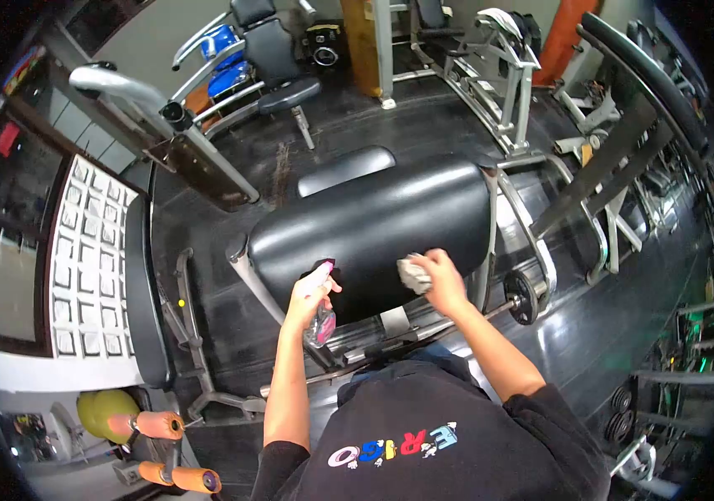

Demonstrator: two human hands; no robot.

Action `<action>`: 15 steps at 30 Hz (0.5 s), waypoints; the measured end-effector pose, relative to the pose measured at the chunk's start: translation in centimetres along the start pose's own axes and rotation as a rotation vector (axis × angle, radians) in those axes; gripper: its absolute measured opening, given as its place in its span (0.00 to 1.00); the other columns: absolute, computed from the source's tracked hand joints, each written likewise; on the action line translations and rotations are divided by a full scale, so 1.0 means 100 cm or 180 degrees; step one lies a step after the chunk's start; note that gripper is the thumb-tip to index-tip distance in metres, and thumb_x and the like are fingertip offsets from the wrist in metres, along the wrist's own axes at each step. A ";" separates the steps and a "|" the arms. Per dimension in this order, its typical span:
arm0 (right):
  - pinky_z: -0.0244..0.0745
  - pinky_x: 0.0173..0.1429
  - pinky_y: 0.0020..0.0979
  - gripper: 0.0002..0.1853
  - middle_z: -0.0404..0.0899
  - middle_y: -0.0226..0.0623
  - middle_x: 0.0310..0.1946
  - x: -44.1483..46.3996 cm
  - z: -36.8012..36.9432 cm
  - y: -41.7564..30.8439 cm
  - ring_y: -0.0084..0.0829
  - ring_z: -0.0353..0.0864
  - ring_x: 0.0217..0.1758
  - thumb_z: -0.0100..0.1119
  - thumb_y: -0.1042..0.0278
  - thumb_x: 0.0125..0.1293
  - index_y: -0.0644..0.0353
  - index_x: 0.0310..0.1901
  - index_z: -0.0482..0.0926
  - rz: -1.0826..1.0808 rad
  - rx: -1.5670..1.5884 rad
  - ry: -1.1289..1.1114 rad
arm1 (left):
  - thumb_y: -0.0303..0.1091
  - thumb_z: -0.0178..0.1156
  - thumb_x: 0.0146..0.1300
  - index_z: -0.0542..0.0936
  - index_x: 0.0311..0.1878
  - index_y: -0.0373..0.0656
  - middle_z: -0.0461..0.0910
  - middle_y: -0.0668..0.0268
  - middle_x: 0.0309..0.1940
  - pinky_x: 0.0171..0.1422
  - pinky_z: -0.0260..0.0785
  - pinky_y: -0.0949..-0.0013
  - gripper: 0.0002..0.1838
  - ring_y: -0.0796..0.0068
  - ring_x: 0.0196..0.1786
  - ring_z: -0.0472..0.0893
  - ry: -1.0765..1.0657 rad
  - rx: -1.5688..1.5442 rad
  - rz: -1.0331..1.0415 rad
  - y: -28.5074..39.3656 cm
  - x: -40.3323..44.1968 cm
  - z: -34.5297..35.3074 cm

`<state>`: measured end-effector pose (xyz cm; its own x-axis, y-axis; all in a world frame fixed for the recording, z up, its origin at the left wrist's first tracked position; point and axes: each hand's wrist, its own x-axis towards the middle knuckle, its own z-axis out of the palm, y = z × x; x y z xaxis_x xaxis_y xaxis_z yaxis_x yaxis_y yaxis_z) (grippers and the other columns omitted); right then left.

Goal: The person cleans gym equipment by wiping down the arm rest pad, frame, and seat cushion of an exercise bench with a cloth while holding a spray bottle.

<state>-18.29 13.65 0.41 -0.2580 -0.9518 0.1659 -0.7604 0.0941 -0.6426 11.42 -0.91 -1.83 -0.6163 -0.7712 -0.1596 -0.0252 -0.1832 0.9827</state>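
Note:
My left hand (pixel 310 299) is closed round a spray bottle (pixel 321 328), its clear body with a pink label hanging below the fingers and a pink and black head above them. It is over the near left part of a black padded bench (pixel 365 225). My right hand (pixel 445 280) grips a crumpled greyish cloth (pixel 414 274) at the right half of the same pad. The cloth looks close to the black surface, but I cannot tell whether it touches.
Beyond the bench is a smaller black pad (pixel 346 171). A barbell plate (pixel 521 297) sits low to the right. Metal gym frames (pixel 499 92) stand at the back, a black seat (pixel 290 94) at back left, and orange foam rollers (pixel 161 424) at lower left.

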 end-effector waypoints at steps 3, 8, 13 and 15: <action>0.75 0.60 0.39 0.24 0.77 0.44 0.49 -0.017 -0.027 0.046 0.47 0.80 0.56 0.65 0.82 0.54 0.51 0.54 0.81 0.0252 0.0319 0.0266 | 0.32 0.59 0.70 0.74 0.70 0.38 0.84 0.62 0.38 0.32 0.74 0.75 0.26 0.79 0.27 0.78 0.0096 -0.0035 0.0171 -0.001 -0.004 0.005; 0.74 0.59 0.36 0.19 0.79 0.42 0.46 -0.020 -0.067 0.080 0.45 0.81 0.54 0.63 0.82 0.58 0.58 0.52 0.80 0.0504 0.0443 0.0970 | 0.30 0.58 0.69 0.76 0.68 0.37 0.83 0.64 0.38 0.31 0.73 0.74 0.24 0.79 0.27 0.78 0.0613 0.0207 0.0039 0.001 -0.011 0.022; 0.74 0.57 0.34 0.16 0.80 0.40 0.45 -0.030 -0.066 0.069 0.40 0.82 0.51 0.69 0.74 0.60 0.58 0.51 0.82 0.0453 0.0689 0.0958 | 0.30 0.55 0.71 0.74 0.68 0.33 0.82 0.63 0.37 0.32 0.76 0.73 0.24 0.75 0.32 0.81 0.0715 -0.0320 -0.0023 0.047 -0.015 0.041; 0.75 0.57 0.34 0.17 0.80 0.40 0.45 -0.031 -0.065 0.060 0.40 0.82 0.51 0.70 0.74 0.60 0.58 0.51 0.82 0.0386 0.0745 0.0721 | 0.31 0.56 0.71 0.73 0.69 0.32 0.82 0.62 0.38 0.32 0.77 0.73 0.25 0.74 0.37 0.83 0.0820 -0.0305 0.0088 0.061 -0.004 0.049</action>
<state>-25.93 19.01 0.88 -0.4840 -0.8463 0.2228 -0.5655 0.1081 -0.8177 7.66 1.21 4.70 -0.3949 -0.9040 -0.1635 0.0710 -0.2075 0.9757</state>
